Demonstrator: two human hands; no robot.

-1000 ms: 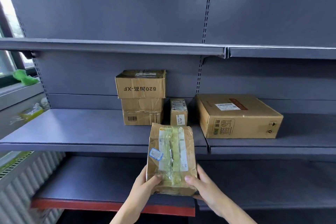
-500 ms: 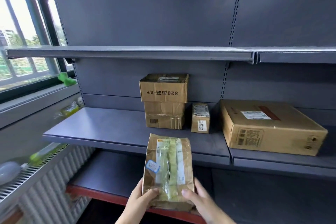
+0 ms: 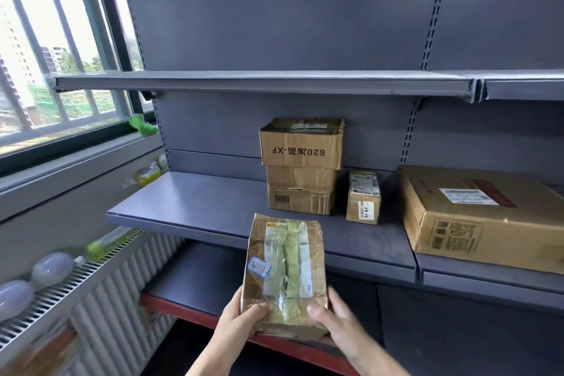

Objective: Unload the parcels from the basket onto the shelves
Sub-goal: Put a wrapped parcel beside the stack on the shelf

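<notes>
I hold a flat brown parcel (image 3: 285, 272), wrapped in clear tape with a white label and a small blue sticker, upright in front of the middle shelf (image 3: 195, 207). My left hand (image 3: 241, 319) grips its lower left corner and my right hand (image 3: 335, 316) its lower right corner, thumbs on the front. On the middle shelf stand two stacked cardboard boxes (image 3: 302, 166), a small upright parcel (image 3: 363, 197) and a large flat box (image 3: 482, 217) to the right. The basket is out of view.
A bare upper shelf (image 3: 262, 82) runs above, and a red-edged bottom shelf (image 3: 198, 290) lies below. On the left are a window, a sill with a green object (image 3: 142, 125), and a radiator grille with two light bulbs (image 3: 33, 278).
The view has swung left, so the window and radiator have come into sight. The parcel stays in both hands at about the same height in front of the middle shelf.
</notes>
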